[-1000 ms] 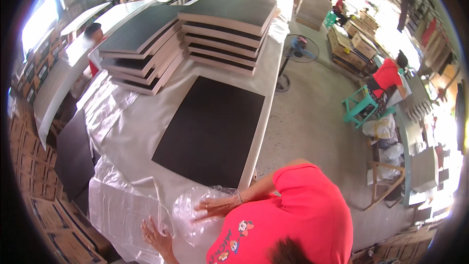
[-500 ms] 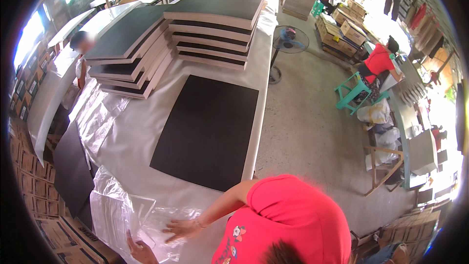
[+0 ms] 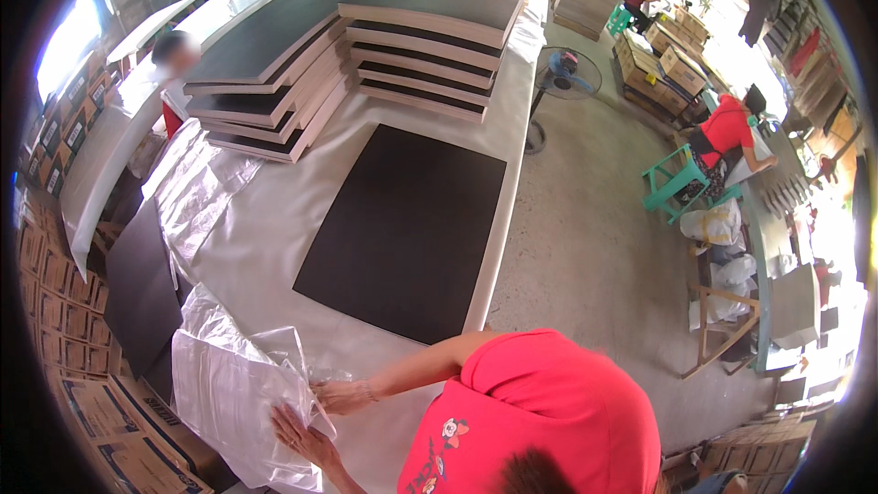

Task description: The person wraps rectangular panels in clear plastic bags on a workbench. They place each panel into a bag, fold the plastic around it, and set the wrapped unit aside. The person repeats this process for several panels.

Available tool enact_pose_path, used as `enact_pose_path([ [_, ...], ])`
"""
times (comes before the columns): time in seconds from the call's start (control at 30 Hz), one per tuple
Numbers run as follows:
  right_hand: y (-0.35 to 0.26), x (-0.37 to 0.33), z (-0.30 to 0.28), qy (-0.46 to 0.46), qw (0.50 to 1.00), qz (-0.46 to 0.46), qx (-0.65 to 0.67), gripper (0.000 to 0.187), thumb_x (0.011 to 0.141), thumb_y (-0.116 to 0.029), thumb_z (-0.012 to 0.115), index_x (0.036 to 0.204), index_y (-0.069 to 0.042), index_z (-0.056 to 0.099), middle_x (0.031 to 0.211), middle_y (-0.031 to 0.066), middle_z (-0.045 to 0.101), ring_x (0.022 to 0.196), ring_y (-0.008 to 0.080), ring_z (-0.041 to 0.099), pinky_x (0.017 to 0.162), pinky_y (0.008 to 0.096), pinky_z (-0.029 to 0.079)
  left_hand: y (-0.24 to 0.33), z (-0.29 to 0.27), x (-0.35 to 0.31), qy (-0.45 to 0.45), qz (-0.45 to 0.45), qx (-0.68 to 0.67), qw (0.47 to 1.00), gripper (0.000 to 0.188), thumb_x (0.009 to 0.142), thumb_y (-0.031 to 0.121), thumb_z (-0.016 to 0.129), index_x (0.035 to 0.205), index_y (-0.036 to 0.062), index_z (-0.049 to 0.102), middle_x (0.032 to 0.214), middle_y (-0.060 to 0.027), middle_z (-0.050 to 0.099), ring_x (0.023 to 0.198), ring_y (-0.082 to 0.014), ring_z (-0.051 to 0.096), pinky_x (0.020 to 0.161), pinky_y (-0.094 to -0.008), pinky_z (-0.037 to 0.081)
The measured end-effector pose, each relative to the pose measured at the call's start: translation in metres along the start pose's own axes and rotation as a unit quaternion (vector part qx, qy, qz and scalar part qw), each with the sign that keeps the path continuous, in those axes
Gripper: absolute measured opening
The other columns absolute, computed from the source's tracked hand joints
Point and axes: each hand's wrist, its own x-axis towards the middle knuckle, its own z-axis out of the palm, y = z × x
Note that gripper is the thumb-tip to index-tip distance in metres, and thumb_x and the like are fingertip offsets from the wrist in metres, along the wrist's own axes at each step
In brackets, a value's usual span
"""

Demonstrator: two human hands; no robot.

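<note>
At the near left of the table, a thin clear plastic sheet (image 3: 229,393) lies crumpled, its edge raised between my hands. My left hand (image 3: 305,436) rests on it with fingers stretched out. Just beyond, my right hand (image 3: 341,397), a bracelet at its wrist, touches the raised plastic edge; its fingertips are hidden behind the film, so its grip is unclear. A flat black panel (image 3: 402,233) lies on the table past my right forearm, touched by neither hand.
Stacks of thick black-topped boards (image 3: 430,5) stand on the pale-covered table (image 3: 256,256). Dark sheets (image 3: 142,288) and cartons (image 3: 119,439) are at the left. A fan (image 3: 567,73) stands beyond the table's right edge. A person (image 3: 174,59) is at the far left; others sit at the right.
My right hand has gone from spread flat on the plastic to its raised edge. My left hand has moved right and up onto the sheet, which has lifted and shifted. The view has shifted slightly.
</note>
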Motion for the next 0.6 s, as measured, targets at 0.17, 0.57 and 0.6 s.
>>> enact_pose_path([
  [0.17,-0.045,-0.100,-0.045,0.163,0.986,0.020,-0.011,0.033,0.077,-0.001,0.056,0.110,-0.004,0.060,0.130,0.0179,0.048,0.126,0.0349,0.039,0.109,0.0443,0.029,0.015,-0.007,0.000,-0.011,-0.003,0.013,1.000,0.065,0.082,0.015,0.045,0.145,0.0155,0.032,0.152,-0.0084,0.027,0.141,-0.0295,0.021,0.114,-0.0470,0.012],
  [0.57,-0.040,-0.229,-0.146,0.300,0.921,0.250,-0.005,0.020,0.075,0.006,0.054,0.087,-0.006,0.064,0.092,0.0081,0.062,0.087,0.0285,0.059,0.076,0.0378,0.046,0.098,-0.017,-0.004,0.159,-0.042,-0.189,0.968,0.030,0.094,0.023,0.046,0.115,0.0046,0.057,0.129,-0.0181,0.043,0.123,-0.0352,0.040,0.100,-0.0487,0.034],
  [0.6,-0.037,-0.235,-0.152,0.327,0.908,0.261,0.022,0.019,0.076,0.006,0.053,0.087,-0.006,0.064,0.091,0.0087,0.062,0.086,0.0290,0.059,0.075,0.0381,0.047,0.123,-0.018,-0.007,0.144,-0.058,-0.200,0.968,0.027,0.092,0.017,0.048,0.115,0.0040,0.057,0.129,-0.0178,0.044,0.123,-0.0351,0.040,0.100,-0.0484,0.034],
])
